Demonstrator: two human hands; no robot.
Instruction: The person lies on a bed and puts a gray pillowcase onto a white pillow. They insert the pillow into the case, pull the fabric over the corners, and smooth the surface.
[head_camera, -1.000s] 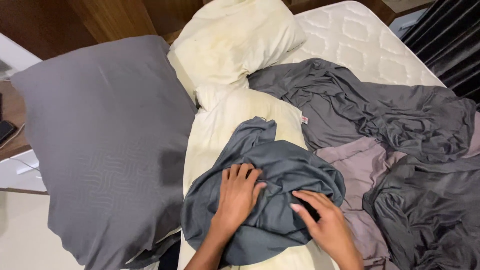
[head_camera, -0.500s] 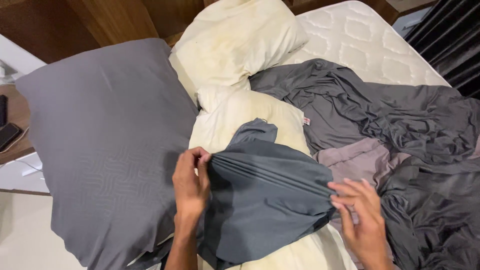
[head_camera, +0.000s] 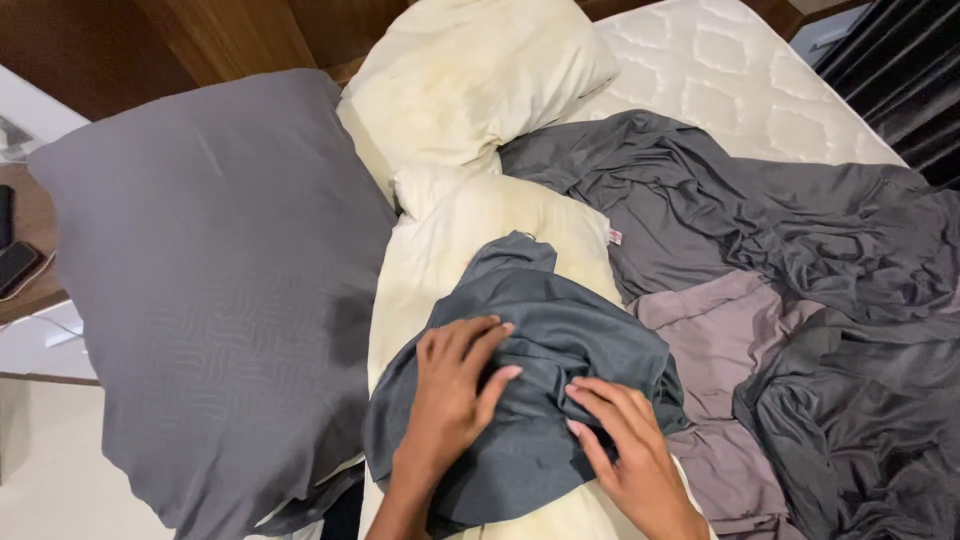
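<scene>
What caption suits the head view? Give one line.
Both hands, left hand and right hand, gather a dark grey pillowcase over a cream pillow.
</scene>
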